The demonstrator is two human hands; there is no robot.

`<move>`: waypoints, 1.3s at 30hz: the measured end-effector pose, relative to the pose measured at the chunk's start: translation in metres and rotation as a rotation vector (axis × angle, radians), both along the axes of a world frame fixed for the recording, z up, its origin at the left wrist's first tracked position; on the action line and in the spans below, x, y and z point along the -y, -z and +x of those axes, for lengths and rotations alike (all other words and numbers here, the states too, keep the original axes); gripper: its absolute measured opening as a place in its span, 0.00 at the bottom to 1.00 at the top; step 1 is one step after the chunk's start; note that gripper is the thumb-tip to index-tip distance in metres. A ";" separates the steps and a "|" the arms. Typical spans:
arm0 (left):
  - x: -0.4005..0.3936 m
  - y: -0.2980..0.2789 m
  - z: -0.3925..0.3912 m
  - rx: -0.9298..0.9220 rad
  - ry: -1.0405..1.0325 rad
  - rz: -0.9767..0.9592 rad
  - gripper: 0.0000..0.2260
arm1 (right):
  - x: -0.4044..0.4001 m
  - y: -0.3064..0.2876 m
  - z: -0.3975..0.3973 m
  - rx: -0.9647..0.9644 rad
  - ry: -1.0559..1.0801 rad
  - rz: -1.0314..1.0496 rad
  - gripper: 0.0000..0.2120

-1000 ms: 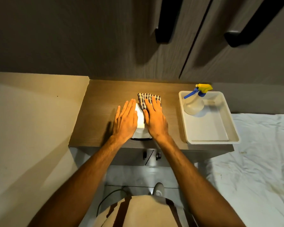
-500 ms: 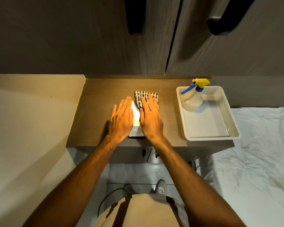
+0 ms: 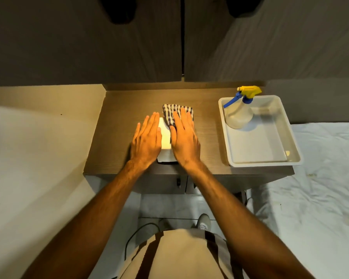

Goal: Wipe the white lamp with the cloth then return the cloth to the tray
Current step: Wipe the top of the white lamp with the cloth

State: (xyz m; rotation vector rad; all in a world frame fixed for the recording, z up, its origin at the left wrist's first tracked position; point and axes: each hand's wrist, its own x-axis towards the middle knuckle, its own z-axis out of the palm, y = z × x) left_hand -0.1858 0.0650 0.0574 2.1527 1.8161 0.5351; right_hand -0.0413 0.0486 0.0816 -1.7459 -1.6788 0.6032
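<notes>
The white lamp point(image 3: 165, 135) glows in the middle of the wooden table point(image 3: 117, 121), mostly hidden under my hands. A dark checked cloth point(image 3: 170, 112) lies over its far right part. My right hand point(image 3: 184, 139) rests flat on the cloth with fingers stretched out, pressing it down. My left hand point(image 3: 146, 142) lies flat on the lamp's left side and holds nothing. The white tray point(image 3: 258, 148) sits at the table's right end, apart from both hands.
A spray bottle point(image 3: 239, 115) with a yellow and blue head stands in the tray's far left corner. Dark cabinet doors point(image 3: 109, 47) rise behind the table. A white sheet point(image 3: 320, 188) lies to the right, a pale wall to the left.
The view has shifted, so the table sits lower and more to the left in the frame. Both hands stay flat on the lamp and the cloth, barely moved.
</notes>
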 end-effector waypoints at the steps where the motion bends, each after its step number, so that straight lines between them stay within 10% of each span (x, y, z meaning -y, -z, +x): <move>1: 0.000 0.001 0.000 -0.005 0.002 0.001 0.26 | 0.014 0.002 -0.004 0.005 0.021 0.012 0.28; 39: -0.003 -0.001 0.003 -0.026 -0.028 -0.080 0.25 | -0.014 0.003 0.004 0.052 -0.156 0.144 0.26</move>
